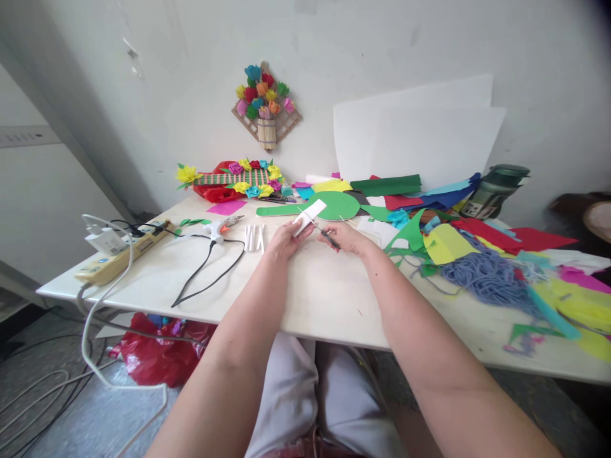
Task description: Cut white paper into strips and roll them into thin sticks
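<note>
Narrow, flat white strip of paper or thin card point(316, 209) between the 2 hands, over the pale worktop point(329, 299). Its long axis runs obliquely, from the left fingers outward, away from the body and toward the right. The left hand point(285, 239) is nearer, closed on the strip's near end between thumb and fingers. The right hand point(347, 238), just beside it, grips dark-handled metal scissors point(330, 239); their blades point forward and left, lying across the strip's line. Whether the blades are parted or touch the strip cannot be told. Beyond both hands lies a bright green flat shape with a rounded body point(340, 206); left of the left hand, slender white sticks point(252, 238) and a white-and-orange glue gun point(219, 230).
</note>
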Demonstrator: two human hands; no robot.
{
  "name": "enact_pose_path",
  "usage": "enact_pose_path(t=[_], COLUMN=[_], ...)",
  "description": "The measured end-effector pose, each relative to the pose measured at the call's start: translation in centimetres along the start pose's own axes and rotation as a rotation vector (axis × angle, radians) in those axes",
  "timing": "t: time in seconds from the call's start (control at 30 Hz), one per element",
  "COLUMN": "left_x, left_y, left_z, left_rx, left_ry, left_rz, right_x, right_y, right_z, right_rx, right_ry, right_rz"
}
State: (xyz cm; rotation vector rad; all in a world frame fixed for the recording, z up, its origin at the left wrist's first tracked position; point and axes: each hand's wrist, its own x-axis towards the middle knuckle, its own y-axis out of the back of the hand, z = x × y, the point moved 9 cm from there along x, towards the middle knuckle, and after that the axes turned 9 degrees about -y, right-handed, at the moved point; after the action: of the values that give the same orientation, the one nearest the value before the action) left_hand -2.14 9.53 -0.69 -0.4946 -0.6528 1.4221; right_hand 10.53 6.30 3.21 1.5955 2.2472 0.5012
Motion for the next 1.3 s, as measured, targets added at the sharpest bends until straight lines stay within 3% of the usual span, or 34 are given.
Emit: enact_pose_path(t=[0.33,0.47,0.8,1.03,1.3], left_x=[-0.1,-0.1,-0.7,-0.8,-0.8], left_y=[0.2,0.2,-0.1,0.4,0.3], left_z=[0.1,0.5,-0.1,-0.3,-0.2], left_rx=[-0.038,-0.036,0.047,0.032,-0.029], left_ry=[0.018,-0.016,0.046,0.092,0.125], left_rz=[0.081,0.081,0.049,0.107,0.132], right_x=[0.2,0.7,0.6,0.5,0.5], right_y=[0.3,0.0,-0.1,-0.1,0.1], right_z=[0.0,0.7,1.7,0.9,0.9], right_rx=[0.056,0.082,0.053,0.154,0.204], right_ry=[0.017,-0.02,-0.114,-0.04,-0.057], right_rz=[0.034,0.013,-0.006,0.044,0.091])
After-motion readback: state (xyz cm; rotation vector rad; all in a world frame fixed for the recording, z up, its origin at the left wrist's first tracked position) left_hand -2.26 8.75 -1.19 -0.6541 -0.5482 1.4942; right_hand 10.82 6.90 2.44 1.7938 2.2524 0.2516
